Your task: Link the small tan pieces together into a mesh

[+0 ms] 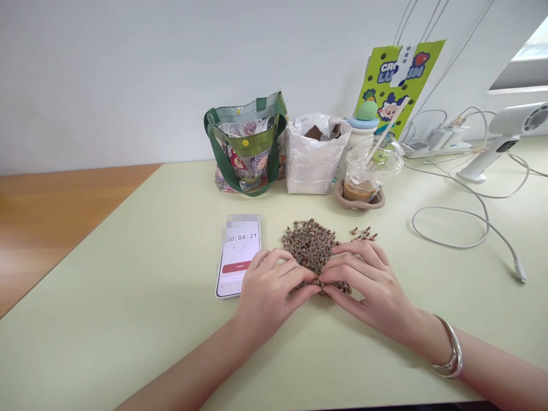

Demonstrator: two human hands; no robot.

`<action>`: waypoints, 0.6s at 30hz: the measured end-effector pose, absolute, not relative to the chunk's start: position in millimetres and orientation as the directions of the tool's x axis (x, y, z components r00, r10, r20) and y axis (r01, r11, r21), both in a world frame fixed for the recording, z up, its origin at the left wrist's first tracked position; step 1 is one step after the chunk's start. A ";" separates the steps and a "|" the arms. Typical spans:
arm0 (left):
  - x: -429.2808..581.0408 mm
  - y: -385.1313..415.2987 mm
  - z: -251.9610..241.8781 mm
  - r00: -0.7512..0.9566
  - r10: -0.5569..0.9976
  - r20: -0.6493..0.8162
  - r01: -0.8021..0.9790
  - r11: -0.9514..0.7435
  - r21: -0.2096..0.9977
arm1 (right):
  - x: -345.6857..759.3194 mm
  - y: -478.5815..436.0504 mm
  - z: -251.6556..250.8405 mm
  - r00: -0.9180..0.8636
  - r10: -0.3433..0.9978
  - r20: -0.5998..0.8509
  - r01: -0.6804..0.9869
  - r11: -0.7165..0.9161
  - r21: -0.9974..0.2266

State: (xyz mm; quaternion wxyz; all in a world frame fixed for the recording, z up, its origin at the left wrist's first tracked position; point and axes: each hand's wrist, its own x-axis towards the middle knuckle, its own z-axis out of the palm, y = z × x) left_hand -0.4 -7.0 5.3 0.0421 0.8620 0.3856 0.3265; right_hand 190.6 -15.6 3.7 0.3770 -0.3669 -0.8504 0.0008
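A heap of small bronze-coloured screws [310, 242] lies on the pale green table. At its near edge, my left hand [274, 285] and my right hand [368, 279] meet fingertip to fingertip. Thumb and forefinger of each are pinched on a small screw [318, 281], mostly covered by the fingers. The other fingers of my right hand curve over the heap's right side. Just beyond them sits a small loose group of screws [363, 233]. Beside my left hand, partly under its fingers, a phone [240, 257] shows a running-time display and a red button.
Behind the heap stand a green-handled clear bag [246, 145], a white plastic-lined container [314, 160], and an iced drink cup [363, 182] in a brown holder [377, 201]. A white cable [454, 210] loops at right, near a small white fan [492, 151] and a power strip [436, 148].
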 end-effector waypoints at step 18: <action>1.4 -8.0 8.0 0.498 0.690 0.525 0.629 -0.704 0.329 | 192.9 -15.1 3.2 -0.453 0.637 0.624 0.634 0.722 -0.277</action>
